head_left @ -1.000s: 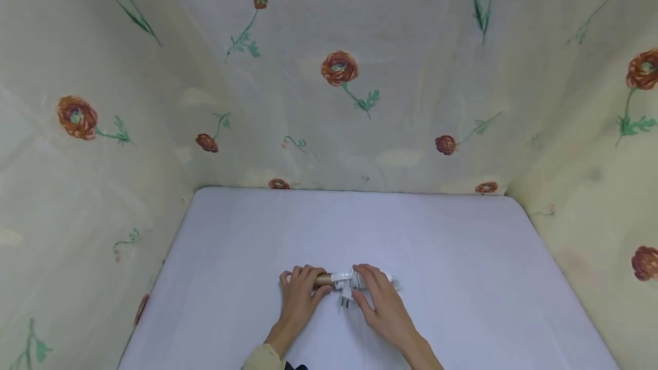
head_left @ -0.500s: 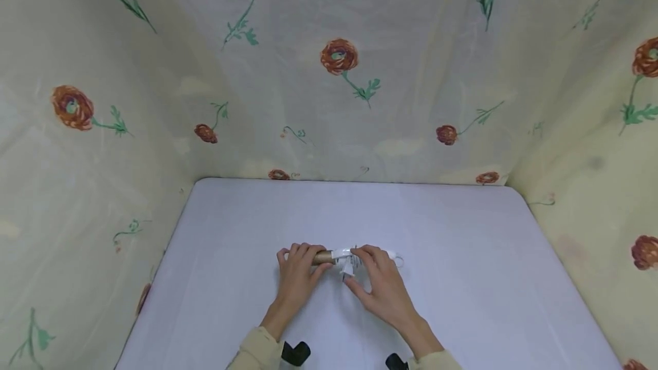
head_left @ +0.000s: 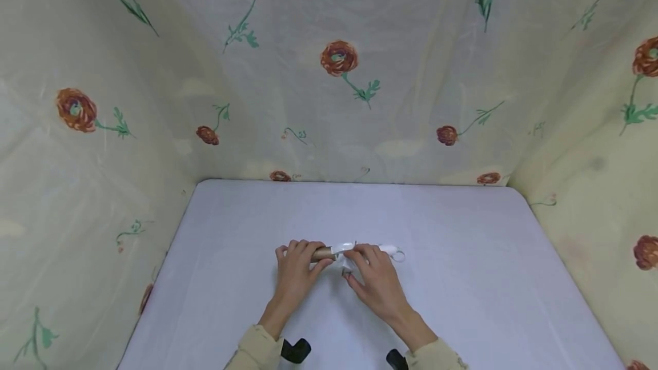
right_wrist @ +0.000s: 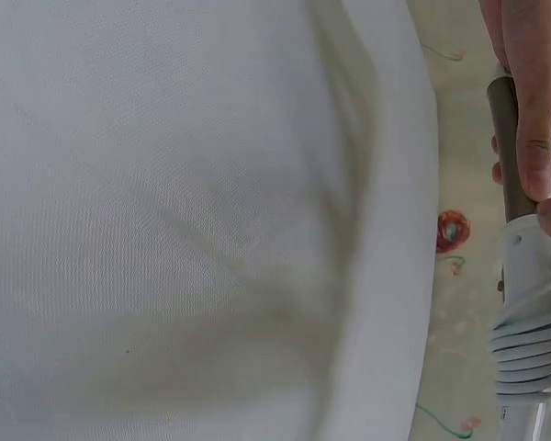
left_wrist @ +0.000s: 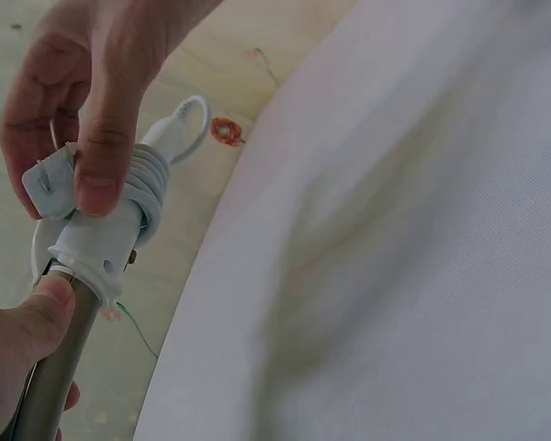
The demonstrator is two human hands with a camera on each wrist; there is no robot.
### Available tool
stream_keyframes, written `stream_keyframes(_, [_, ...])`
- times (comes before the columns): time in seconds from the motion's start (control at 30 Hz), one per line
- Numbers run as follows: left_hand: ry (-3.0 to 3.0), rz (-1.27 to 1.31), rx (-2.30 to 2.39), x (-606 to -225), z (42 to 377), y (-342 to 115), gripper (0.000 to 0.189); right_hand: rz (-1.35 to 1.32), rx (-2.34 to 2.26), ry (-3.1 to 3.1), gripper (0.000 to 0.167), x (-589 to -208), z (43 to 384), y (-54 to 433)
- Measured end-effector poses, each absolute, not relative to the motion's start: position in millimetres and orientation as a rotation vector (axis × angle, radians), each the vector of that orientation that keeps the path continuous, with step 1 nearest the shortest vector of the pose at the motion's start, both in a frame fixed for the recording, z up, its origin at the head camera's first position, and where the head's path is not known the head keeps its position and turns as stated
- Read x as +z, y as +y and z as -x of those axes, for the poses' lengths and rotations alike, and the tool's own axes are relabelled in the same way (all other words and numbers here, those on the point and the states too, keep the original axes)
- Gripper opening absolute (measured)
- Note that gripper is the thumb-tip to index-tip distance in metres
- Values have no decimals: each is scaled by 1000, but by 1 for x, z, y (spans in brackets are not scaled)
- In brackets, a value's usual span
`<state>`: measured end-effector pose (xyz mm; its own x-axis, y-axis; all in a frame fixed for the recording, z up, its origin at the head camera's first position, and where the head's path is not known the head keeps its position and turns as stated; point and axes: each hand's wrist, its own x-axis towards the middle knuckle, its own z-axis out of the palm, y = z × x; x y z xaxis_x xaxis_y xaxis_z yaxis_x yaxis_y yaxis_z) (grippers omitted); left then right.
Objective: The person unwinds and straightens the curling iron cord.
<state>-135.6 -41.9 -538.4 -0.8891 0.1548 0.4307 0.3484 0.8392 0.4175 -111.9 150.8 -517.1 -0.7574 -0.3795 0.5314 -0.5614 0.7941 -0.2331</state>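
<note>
- The curling iron [head_left: 339,248] is held between left hand [head_left: 297,270] and right hand [head_left: 377,281], over the table [head_left: 329,210].
- Its barrel [left_wrist: 62,367] is gripped by the left hand.
- The plug [left_wrist: 53,188] beside it is pinched by the right hand.
- Around its handle [left_wrist: 101,241] the cord [left_wrist: 148,188] is wound.

One high, wide view and two close wrist views.
The head camera looks forward and down from six o'clock, over the white, round-cornered counter [head_left: 329,216] to pale, flower-printed fabric walls [head_left: 406,73]; the left wrist camera frames the white-and-metallic, rod-shaped appliance [left_wrist: 96,243] near nine o'clock, the right near three; all share it, the left hand [head_left: 295,280] and right hand [head_left: 379,287].
</note>
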Motion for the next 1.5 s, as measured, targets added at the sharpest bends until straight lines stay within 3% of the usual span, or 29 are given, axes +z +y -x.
stream_keyframes(0.3, [-2649,352,-698,-540,137,-43,39,-689,637,-2447,32,-514,119,157])
stream_keyframes(0.6, [-2664,312,-709,-544,132,-41,38,-663,665,-2469,34,-510,120,164])
stream_keyframes(1.13, [-2610,392,-809,-536,135,-50,35,-703,857,-2638,26,-470,145,188])
stream_keyframes(1.5, [-2637,504,-780,-539,135,-58,35,-738,954,-2696,26,-478,160,204])
